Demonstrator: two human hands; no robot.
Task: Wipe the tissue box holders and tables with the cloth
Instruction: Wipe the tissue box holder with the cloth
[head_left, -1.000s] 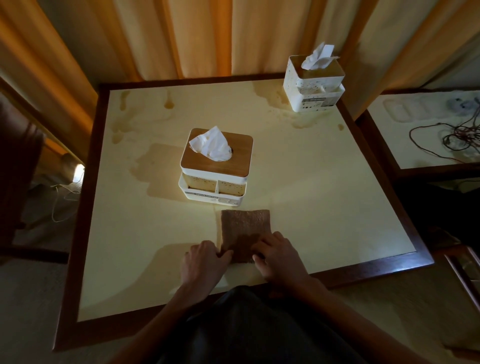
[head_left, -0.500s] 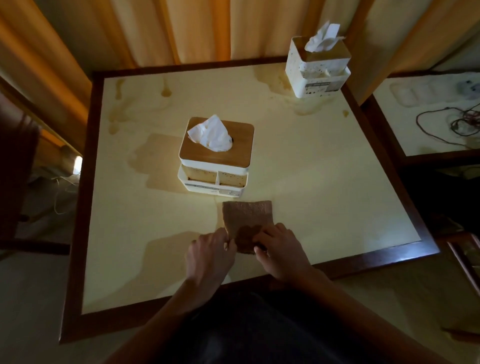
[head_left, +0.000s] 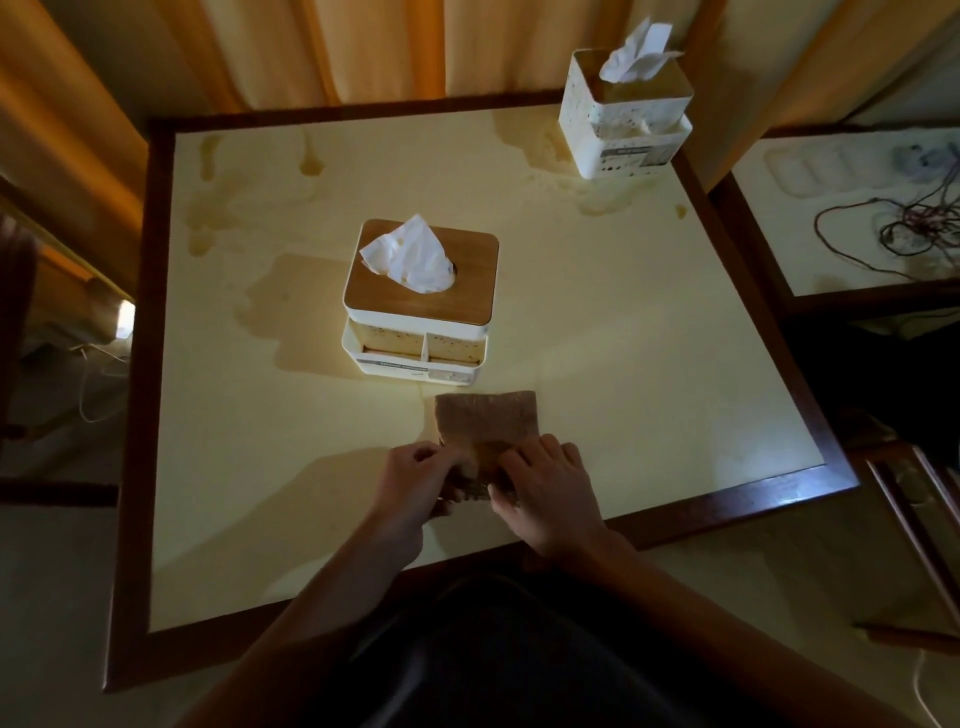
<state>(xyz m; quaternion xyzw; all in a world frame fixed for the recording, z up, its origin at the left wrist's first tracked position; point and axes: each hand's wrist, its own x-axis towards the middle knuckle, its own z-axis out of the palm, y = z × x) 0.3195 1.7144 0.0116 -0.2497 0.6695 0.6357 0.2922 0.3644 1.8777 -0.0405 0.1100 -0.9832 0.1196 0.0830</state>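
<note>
Since the earlier frames both hands have curled tighter onto the near end of the brown cloth, which bunches up between them. Left hand pinches the cloth's left near corner; right hand grips its right near edge, fingers bent over it. From the left: orange curtains, then the stained cream tabletop with its dark wooden rim. At its middle stands a white tissue box holder with a bamboo lid, just beyond the cloth; its front label is too blurred to read. A second tissue box holder sits at the far right corner. Tangled cables lie on the neighbouring table. Bare surface lies either side of the hands.
</note>
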